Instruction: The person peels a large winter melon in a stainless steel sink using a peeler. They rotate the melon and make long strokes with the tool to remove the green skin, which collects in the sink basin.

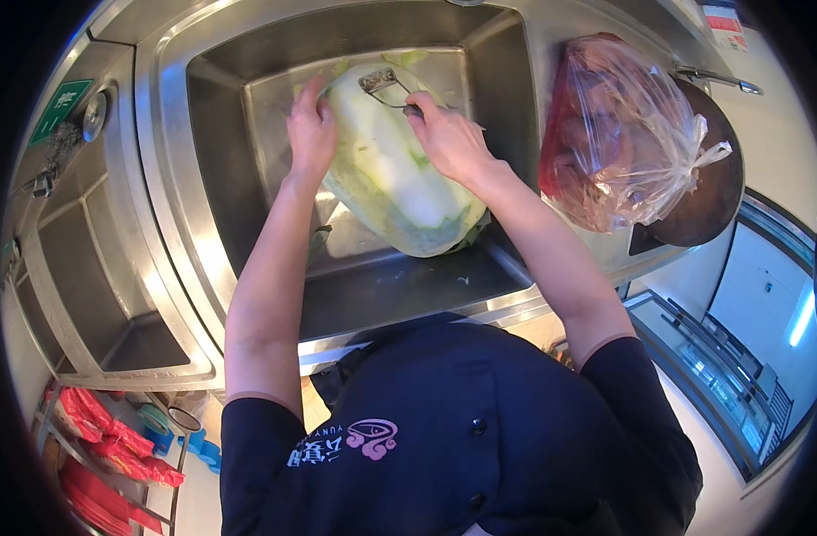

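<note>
A large winter melon lies lengthwise in a stainless steel sink. Much of its top is peeled to pale flesh, while green skin shows along its lower left side and near end. My right hand grips the handle of a metal peeler, whose head is over the melon's far part. Against the melon's far left side rests my left hand, fingers apart and thumb towards the melon. Strips of green peel lie behind the melon, and more peel pokes out under its near end.
Right of the sink, a knotted clear plastic bag with reddish contents sits on a round dark board. Another sink basin is to the left. Red packages fill a rack at lower left. A glass-topped cabinet stands at right.
</note>
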`<state>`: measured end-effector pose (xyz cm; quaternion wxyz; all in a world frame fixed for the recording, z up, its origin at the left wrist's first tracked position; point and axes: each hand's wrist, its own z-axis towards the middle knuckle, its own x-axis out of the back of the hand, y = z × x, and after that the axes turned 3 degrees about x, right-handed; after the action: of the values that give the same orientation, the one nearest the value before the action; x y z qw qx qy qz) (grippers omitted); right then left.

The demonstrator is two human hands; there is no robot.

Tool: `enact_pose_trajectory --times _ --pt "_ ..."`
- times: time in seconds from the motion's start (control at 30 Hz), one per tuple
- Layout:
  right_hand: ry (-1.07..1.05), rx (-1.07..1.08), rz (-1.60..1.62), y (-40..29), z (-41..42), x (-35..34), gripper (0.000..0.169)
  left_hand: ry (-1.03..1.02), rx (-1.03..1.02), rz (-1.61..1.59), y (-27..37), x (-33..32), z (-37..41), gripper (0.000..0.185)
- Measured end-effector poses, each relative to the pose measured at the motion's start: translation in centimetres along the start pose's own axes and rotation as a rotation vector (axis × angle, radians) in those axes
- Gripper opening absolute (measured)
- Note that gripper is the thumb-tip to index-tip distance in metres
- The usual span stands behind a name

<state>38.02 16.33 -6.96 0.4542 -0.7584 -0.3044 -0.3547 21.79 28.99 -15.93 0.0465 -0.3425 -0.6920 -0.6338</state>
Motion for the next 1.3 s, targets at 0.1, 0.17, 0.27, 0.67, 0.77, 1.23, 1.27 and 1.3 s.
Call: enact_pose_trajectory --times 0.1,0.17,0.27,0.67,0.77,1.23,1.27,1.3 --pt "-0.106 -0.003 -0.088 0.0 -2.4 0.2 0.026 -0.062 -0.040 0.053 -0.5 -0.4 0.0 0.032" --pt "-0.064 0.011 -0.061 1.2 -4.9 -1.2 0.026 -0.006 -0.188 0.105 -0.7 -0.7 -0.5 0.032" --pt "-0.045 -0.002 -0.015 2.5 -7.5 -2.3 0.026 -0.016 -0.218 0.104 -1.2 -0.6 -0.5 0.033" --pt "0.082 0.064 0.022 4.3 -11.0 -2.1 0.023 -0.087 -0.033 0.025 -1.2 -0.2 0.4 0.036" --pt "-0.020 -0.003 -0.027 4.7 -10.6 -4.1 0.026 -0.105 -0.009 0.026 -0.7 -0.1 0.4 0.036" --pt "-0.168 -0.216 -0.019 3.0 -24.7 4.4 0.027 -0.072 0.151 -0.144 -2.6 0.1 -0.6 0.041" --pt "-0.119 -0.253 -0.001 3.4 -25.2 5.6 0.029 -0.019 0.142 -0.253 -3.4 0.3 -1.5 0.042" --pt "-0.055 -0.302 0.000 3.3 -24.9 6.4 0.030 0.115 0.034 -0.068 -4.1 -0.8 -2.8 0.044"
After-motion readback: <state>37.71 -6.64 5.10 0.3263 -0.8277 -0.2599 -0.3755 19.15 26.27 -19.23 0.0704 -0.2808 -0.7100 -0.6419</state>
